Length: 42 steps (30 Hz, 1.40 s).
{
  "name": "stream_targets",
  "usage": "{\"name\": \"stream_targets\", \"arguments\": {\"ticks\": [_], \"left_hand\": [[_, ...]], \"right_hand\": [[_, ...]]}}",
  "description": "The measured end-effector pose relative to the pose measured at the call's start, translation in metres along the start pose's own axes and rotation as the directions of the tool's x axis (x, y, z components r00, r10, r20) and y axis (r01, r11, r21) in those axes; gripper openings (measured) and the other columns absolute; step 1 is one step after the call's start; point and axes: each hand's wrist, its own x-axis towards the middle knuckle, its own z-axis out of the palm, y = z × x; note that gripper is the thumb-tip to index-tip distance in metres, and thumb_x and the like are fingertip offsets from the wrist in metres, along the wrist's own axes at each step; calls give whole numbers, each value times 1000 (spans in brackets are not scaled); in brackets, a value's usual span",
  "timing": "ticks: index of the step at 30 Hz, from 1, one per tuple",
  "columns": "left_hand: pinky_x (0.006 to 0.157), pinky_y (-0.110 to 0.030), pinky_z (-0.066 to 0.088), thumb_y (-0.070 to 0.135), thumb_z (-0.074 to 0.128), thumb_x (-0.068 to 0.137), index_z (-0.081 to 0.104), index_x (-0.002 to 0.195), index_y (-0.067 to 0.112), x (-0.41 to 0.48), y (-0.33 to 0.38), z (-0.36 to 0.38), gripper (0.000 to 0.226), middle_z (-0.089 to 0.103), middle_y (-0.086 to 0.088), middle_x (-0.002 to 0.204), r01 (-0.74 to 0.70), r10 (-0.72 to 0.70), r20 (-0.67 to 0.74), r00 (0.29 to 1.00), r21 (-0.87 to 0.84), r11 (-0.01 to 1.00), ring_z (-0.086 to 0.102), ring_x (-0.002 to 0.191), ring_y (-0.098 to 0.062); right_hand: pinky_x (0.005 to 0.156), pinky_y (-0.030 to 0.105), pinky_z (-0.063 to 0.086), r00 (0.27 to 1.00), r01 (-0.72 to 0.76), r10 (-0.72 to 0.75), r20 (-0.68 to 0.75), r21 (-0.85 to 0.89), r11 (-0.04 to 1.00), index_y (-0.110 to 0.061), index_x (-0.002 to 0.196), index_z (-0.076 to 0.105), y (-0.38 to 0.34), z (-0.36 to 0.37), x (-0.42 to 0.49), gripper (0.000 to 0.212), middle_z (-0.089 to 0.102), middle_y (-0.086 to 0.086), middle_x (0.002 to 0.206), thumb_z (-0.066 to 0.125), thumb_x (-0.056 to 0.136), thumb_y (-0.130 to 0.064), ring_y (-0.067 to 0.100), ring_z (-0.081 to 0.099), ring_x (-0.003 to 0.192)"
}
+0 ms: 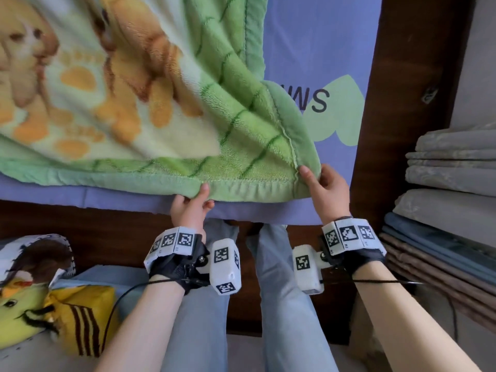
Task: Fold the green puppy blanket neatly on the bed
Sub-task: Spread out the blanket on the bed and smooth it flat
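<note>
The green puppy blanket (150,108), printed with tan puppies and orange paw prints, lies spread over the bed's purple sheet (319,44). Its near right corner is lifted off the bed. My left hand (189,208) pinches the blanket's near hem, thumb on top. My right hand (326,187) grips the near right corner, thumb on the seam, fingers underneath. Both hands are at the bed's near edge, about a forearm's length apart.
The dark wooden bed frame (402,103) rises on the right. Beside it stands a stack of folded grey, blue and brown linens (451,189). A yellow plush cushion (53,310) lies at the lower left. My legs in jeans are below.
</note>
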Motion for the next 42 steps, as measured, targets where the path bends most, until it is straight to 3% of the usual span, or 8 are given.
{"name": "stream_targets", "arguments": {"ticks": [6, 11, 18, 21, 25, 29, 33, 42], "left_hand": [[52, -20, 54, 12, 75, 79, 39, 70, 12, -42, -30, 36, 37, 55, -8, 65, 7, -17, 88, 996, 108, 994, 57, 43, -7], [53, -20, 55, 15, 75, 79, 38, 71, 13, -60, -54, 39, 38, 56, -6, 66, 23, -50, 116, 992, 223, 974, 59, 45, -6], [51, -25, 58, 20, 66, 87, 42, 88, 8, -49, -52, 36, 27, 57, -15, 89, 103, -149, 86, 985, 395, 913, 63, 65, -19], [60, -34, 58, 32, 61, 89, 46, 107, 3, -44, -46, 34, 38, 62, -18, 99, 168, -247, 102, 964, 489, 856, 63, 70, -21], [67, -37, 55, 49, 55, 89, 58, 85, 7, -40, -41, 23, 43, 71, -12, 84, 180, -319, 132, 938, 603, 777, 62, 65, -22], [52, -26, 51, 40, 55, 92, 53, 58, 8, -36, -41, 10, 46, 67, -1, 50, -5, -87, 125, 988, 600, 800, 57, 45, -13], [44, -18, 48, 31, 52, 95, 60, 60, 7, -30, -37, -3, 43, 65, 1, 47, -146, 59, 168, 984, 568, 810, 54, 38, -6], [44, -23, 42, 33, 50, 95, 57, 59, 11, 11, -11, -52, 43, 58, 3, 45, -186, 142, 129, 982, 466, 865, 48, 40, -11]], "right_hand": [[61, 39, 49, 998, -46, 48, -37, 47, 998, -16, 71, 55, 27, -54, 9, 28, 53, -1, 60, 64, 89, -35, 14, 49, 58], [56, 36, 56, 995, -97, 97, -1, 33, 995, -4, 78, 57, 61, -80, 2, 35, 51, 6, 63, 64, 88, -37, 15, 51, 57], [58, 30, 38, 992, -120, 123, -3, -205, 971, -9, 82, 62, 78, -62, 11, 30, 60, 4, 70, 66, 85, -39, 22, 57, 71], [74, 30, 44, 989, -146, 143, -26, -236, 961, -12, 104, 62, 76, -57, 17, 32, 63, 3, 91, 68, 84, -35, 20, 59, 87], [70, 25, 34, 992, -100, 72, -102, -300, 949, -9, 107, 54, 73, -60, 15, 36, 56, 8, 95, 71, 80, -26, 21, 53, 87], [59, 17, 31, 995, -94, 84, -59, -198, 976, -13, 92, 57, 67, -57, 9, 16, 52, -7, 69, 67, 83, -22, 12, 52, 67], [57, 6, 38, 996, -85, 83, -14, -153, 985, -16, 90, 59, 55, -41, 5, 10, 58, -7, 68, 63, 87, -24, 7, 56, 65], [65, 37, 49, 993, 2, 17, 117, -165, 986, -13, 89, 59, 11, 36, -11, 15, 68, 9, 73, 55, 94, -27, 25, 61, 67]]}}
